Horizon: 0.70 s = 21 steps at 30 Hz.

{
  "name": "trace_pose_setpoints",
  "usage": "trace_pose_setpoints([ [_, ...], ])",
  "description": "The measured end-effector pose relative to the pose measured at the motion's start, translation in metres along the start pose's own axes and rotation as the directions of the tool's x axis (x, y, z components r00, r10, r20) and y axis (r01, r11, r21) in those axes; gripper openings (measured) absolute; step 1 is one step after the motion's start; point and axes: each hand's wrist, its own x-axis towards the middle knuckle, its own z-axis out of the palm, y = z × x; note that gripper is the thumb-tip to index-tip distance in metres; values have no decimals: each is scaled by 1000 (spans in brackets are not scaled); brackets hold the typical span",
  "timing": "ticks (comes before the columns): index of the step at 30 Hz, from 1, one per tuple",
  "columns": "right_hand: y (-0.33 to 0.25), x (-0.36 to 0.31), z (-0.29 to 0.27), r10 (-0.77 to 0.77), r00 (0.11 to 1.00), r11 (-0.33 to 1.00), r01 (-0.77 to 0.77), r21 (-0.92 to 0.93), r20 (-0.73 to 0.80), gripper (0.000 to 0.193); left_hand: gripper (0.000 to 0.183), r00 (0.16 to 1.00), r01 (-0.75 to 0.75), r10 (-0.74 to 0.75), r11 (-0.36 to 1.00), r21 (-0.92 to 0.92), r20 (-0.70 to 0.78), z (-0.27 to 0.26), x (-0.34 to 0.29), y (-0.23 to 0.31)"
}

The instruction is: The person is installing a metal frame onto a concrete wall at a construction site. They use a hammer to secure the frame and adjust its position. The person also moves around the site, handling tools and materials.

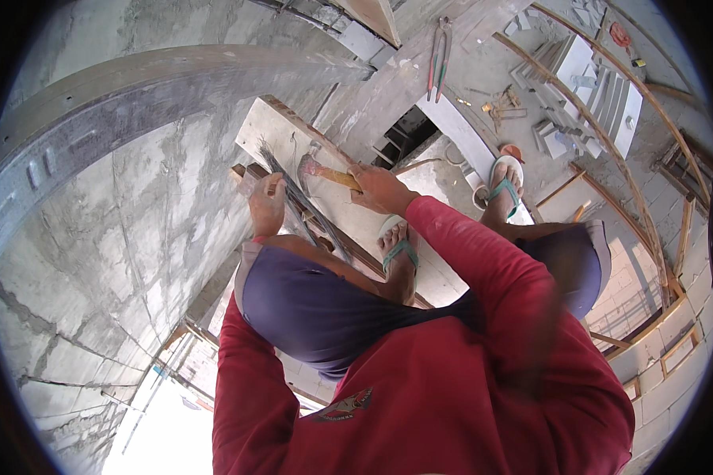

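Observation:
My right hand (pixel 379 190) grips the yellowish wooden handle of a hammer (pixel 334 175). Its worn, reddish head lies over a pale board (pixel 273 131), pointing toward the wall. To the left, my left hand (pixel 267 207) is closed with its fingertips pinched together; whatever is between them is too small to make out. Right beside that hand runs a bundle of thin dark wires (pixel 295 192), stretched lengthwise over the boards. Ends of wooden pieces (pixel 245 176) stick out just beyond my left fingers.
A rough grey wall (pixel 127 198) rises close on the left, with a long curved beam (pixel 174 75) above. Pincers (pixel 437 63) lie on the ledge ahead. An opening (pixel 404 136) drops away before my sandalled feet. Far right, stacked pale slabs (pixel 594 99) sit below, behind wooden poles (pixel 602 119).

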Motion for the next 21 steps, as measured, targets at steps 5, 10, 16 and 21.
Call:
trace_pose_setpoints([
  [5,18,16,-58,-128,987,985,138,-103,101,40,24,978,-208,207,973,101,28,18,2,15],
  [10,14,10,-42,-261,964,937,237,-258,-59,35,18,959,-285,274,919,273,78,24,-10,23],
  [16,14,4,-30,23,972,985,-62,-163,-232,36,15,953,-236,172,938,254,248,24,-21,2],
  [21,35,-2,-61,108,954,994,-99,45,-280,35,16,976,-215,209,970,113,66,15,-18,-3],
])
